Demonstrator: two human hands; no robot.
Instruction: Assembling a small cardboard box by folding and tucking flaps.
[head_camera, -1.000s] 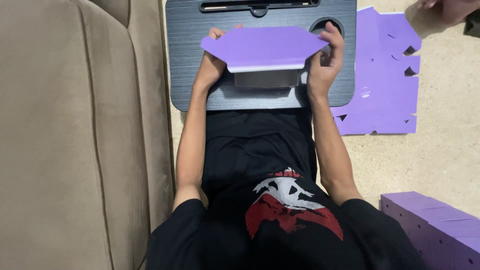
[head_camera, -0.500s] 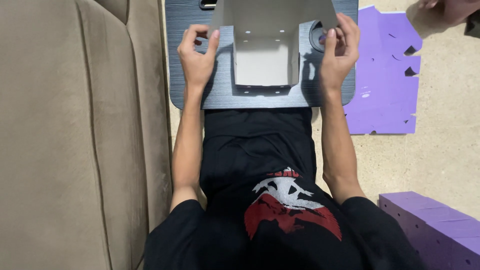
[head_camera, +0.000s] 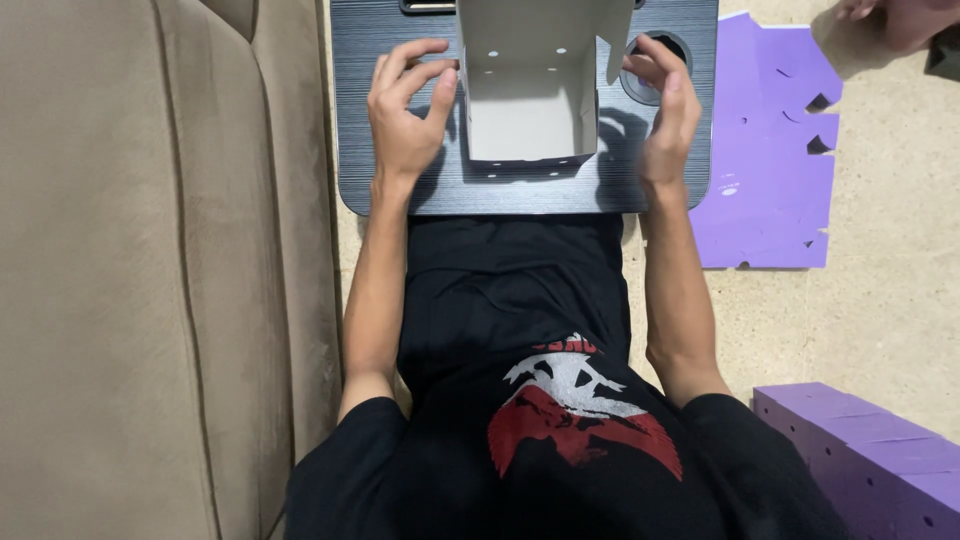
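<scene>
White cardboard box, top cut off by frame. Left hand half-open, fingertips touching its side; right hand spread, just beside.

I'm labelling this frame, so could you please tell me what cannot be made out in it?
- Head view: the box top is cut off by the upper edge.
- Whether the left hand or right hand touches the box cannot be told.
- The tray top is cut off, and so is another person's hand at the top right corner.
- The purple stack runs past the frame's lower right.
</scene>
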